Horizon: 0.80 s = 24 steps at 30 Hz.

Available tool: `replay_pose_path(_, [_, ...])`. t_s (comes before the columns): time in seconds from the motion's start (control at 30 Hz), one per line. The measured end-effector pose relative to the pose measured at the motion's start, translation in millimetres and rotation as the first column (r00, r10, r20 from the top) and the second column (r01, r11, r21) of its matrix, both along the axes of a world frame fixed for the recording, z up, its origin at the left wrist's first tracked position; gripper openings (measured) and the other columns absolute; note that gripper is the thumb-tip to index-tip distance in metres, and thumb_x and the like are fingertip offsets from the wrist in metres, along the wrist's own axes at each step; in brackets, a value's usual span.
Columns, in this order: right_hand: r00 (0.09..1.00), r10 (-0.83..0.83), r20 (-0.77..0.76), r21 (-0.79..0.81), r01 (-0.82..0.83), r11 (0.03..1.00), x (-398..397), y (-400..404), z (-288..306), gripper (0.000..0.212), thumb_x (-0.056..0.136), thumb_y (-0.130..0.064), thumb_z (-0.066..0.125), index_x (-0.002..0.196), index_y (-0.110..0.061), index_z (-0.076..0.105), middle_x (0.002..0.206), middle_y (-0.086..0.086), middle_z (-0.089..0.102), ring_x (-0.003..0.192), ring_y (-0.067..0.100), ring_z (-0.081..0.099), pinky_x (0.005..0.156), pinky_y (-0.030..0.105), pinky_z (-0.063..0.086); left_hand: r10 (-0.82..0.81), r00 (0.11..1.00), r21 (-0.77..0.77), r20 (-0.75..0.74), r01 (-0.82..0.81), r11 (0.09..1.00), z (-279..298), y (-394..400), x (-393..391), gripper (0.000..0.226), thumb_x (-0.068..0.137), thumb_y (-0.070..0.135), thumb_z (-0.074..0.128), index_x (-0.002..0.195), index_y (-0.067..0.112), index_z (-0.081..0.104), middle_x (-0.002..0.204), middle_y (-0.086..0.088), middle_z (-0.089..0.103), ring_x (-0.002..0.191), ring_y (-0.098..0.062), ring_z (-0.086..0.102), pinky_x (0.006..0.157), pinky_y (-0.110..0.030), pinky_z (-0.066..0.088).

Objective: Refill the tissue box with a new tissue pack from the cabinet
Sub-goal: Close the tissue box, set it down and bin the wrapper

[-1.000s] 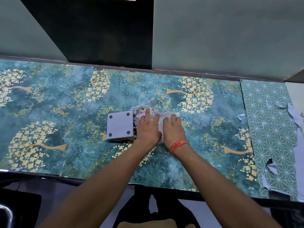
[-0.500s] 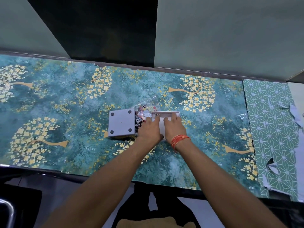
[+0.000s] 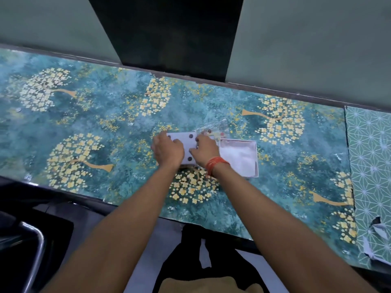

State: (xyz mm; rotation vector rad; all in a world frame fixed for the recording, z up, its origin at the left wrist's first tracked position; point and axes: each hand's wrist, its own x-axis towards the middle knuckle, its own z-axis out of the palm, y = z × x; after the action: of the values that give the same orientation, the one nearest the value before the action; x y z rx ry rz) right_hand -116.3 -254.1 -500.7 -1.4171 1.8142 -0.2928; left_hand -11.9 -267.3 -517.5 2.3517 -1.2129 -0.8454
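Grey box base [image 3: 189, 148]: we grip it with left hand [image 3: 167, 150] and right hand [image 3: 206, 150]; tissue-filled box [image 3: 240, 157] sits open just right.

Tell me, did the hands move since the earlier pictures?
Yes. Both the left hand and right hand left the open tissue box and now hold the grey base beside it.

Box base [image 3: 186, 149] left of open tissue box [image 3: 243, 157], on counter [image 3: 105, 127]

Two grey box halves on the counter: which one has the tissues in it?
The open tray right of the hands, showing white tissue inside. The other half, with dark round feet facing up, is held by left hand and right hand.
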Motion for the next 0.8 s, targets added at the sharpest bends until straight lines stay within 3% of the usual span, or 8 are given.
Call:
replay_pose_path(0.07, [0.998,0.009,-0.055,0.070,-0.005,0.998,12,0,-14,0.027,0.084,-0.011,0.057,0.110,-0.003,0.059,0.113,0.018,0.065,0.103,0.036,0.062,0.080,0.037,0.050,0.088,0.996,0.239,-0.021,-0.080,0.968,-5,-5,18,0.045,0.085,0.020,0.052,0.126,0.005,0.056,0.130,-0.017,0.058,0.118,-0.038,0.055,0.093,-0.045,0.052])
replay_pose_path(0.13, [0.996,-0.045,-0.081,0.028,0.047,0.998,17,3,-21,0.023,0.085,-0.010,0.055,0.106,-0.003,0.060,0.110,0.019,0.066,0.101,0.037,0.062,0.078,0.036,0.050,0.081,0.994,0.271,-0.066,-0.061,0.961,-4,-5,22,0.034,0.088,0.017,0.052,0.117,0.000,0.061,0.120,-0.018,0.064,0.107,-0.038,0.062,0.077,-0.037,0.052])
replay_pose_path(0.2, [0.989,-0.141,-0.053,-0.085,0.137,0.987,17,8,-18,0.015,0.087,-0.010,0.054,0.099,-0.004,0.060,0.108,0.018,0.067,0.099,0.036,0.062,0.074,0.033,0.045,0.102,0.993,0.206,-0.058,-0.088,0.975,2,-4,19,0.027,0.092,0.014,0.052,0.112,0.001,0.065,0.114,-0.016,0.068,0.099,-0.036,0.065,0.067,-0.034,0.046])
replay_pose_path(0.27, [0.963,-0.265,0.052,-0.207,0.270,0.940,10,14,-5,0.012,0.088,-0.012,0.057,0.096,-0.008,0.064,0.101,0.012,0.070,0.092,0.030,0.065,0.072,0.028,0.045,0.132,0.991,0.027,-0.024,-0.132,0.991,13,2,14,0.024,0.092,0.016,0.052,0.104,0.007,0.071,0.106,-0.010,0.073,0.085,-0.030,0.065,0.063,-0.032,0.044])
replay_pose_path(0.4, [0.847,-0.470,0.248,-0.279,0.527,0.803,-38,31,18,0.014,0.087,-0.014,0.064,0.099,-0.010,0.071,0.093,0.002,0.070,0.077,0.017,0.067,0.071,0.031,0.060,0.074,0.979,-0.248,-0.188,-0.120,0.961,32,22,-22,0.025,0.090,0.021,0.057,0.108,0.016,0.075,0.107,-0.003,0.075,0.089,-0.022,0.068,0.078,-0.035,0.057])
replay_pose_path(0.53, [0.809,-0.584,0.066,-0.296,0.575,0.763,-101,59,20,0.018,0.082,-0.018,0.068,0.096,-0.007,0.074,0.096,0.010,0.076,0.085,0.023,0.070,0.084,0.034,0.055,-0.134,0.949,-0.233,-0.285,0.067,0.970,22,48,-75,0.025,0.085,0.021,0.060,0.103,0.016,0.076,0.096,-0.005,0.075,0.081,-0.024,0.070,0.075,-0.038,0.058])
replay_pose_path(0.7, [0.826,-0.560,-0.062,-0.235,0.533,0.813,-126,75,11,0.019,0.082,-0.019,0.069,0.089,-0.003,0.074,0.092,0.014,0.076,0.088,0.030,0.071,0.078,0.034,0.054,-0.288,0.926,-0.153,-0.243,0.256,0.954,2,67,-96,0.012,0.087,0.018,0.062,0.075,0.021,0.063,0.081,-0.007,0.070,0.074,-0.030,0.068,0.070,-0.037,0.056])
replay_pose_path(0.8, [0.826,-0.561,-0.052,-0.214,0.540,0.814,-129,72,11,0.018,0.083,-0.018,0.068,0.091,-0.003,0.074,0.093,0.013,0.075,0.087,0.029,0.069,0.073,0.026,0.045,-0.326,0.924,-0.176,-0.200,0.293,0.940,5,67,-94,0.016,0.090,0.016,0.063,0.077,0.022,0.056,0.082,-0.008,0.068,0.066,-0.009,0.064,0.064,-0.024,0.049])
